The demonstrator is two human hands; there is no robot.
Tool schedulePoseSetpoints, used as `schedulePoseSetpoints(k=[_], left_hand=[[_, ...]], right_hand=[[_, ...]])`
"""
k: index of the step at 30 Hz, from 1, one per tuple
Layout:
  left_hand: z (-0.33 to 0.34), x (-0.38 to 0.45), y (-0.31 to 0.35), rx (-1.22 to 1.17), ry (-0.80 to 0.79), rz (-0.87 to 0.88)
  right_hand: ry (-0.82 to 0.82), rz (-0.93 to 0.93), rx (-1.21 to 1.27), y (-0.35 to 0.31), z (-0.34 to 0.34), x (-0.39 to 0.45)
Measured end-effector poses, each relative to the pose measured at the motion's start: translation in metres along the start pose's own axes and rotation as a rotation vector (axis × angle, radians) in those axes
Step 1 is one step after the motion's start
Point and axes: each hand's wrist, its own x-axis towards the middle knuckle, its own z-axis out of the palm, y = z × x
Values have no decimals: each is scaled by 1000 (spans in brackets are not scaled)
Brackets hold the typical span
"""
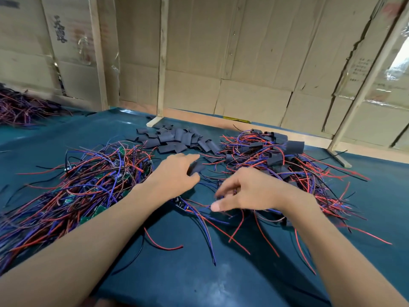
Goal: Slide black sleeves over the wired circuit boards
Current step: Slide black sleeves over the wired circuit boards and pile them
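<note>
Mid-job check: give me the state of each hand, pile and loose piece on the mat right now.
left hand: pinching one black sleeve
right hand: fingers curled over wires, grip unclear
circuit board: bare, wired, lying between the hands
sleeve pile: loose, empty sleeves
left pile: unsleeved green boards, tangled wires
right pile: boards with sleeves on

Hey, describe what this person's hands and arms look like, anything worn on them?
Both forearms are bare right up to the bottom edge of the picture: no sleeves show. The left hand and right hand wear no gloves, and no rings, watch or wristband can be seen. The right hand is slightly blurred.
</note>
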Motion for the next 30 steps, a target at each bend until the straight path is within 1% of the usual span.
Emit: schedulePoseSetpoints(k=[2,4,7,9,13,15,17,18,19,20,22,24,26,30], left_hand=[[-2,-3,-1,-6,5,12],[-5,-5,-1,-22,30,13],[-9,-6,0,-77,97,15],[-9,-7,2,-152,144,35],[-9,-10,5,-243,185,86],[-8,-10,5,-270,195,101],[-8,-10,5,-284,179,123],[-8,-10,5,-287,164,136],[-9,-11,5,-289,150,154],[-9,-11,6,-294,141,179],[-10,-12,10,-327,134,250],[-10,-15,15,-378,121,324],[-10,-18,19,-410,88,372],[-10,-22,22,-432,1,406]], right_hand=[[40,-26,-9,0,-3,-3],[120,-49,-2,0,-15,-10],[213,-89,87,2,-41,-23],[286,-149,219,6,-53,-32],[482,-337,601,19,-59,-47],[630,-409,678,22,-54,-47],[805,-435,703,19,-49,-43],[875,-449,756,16,-48,-41],[923,-467,868,13,-48,-39],[938,-483,1041,10,-48,-38],[876,-511,1413,4,-48,-38],[812,-529,1640,2,-42,-39],[794,-512,1762,4,-36,-38],[779,-469,1889,11,-27,-37]])
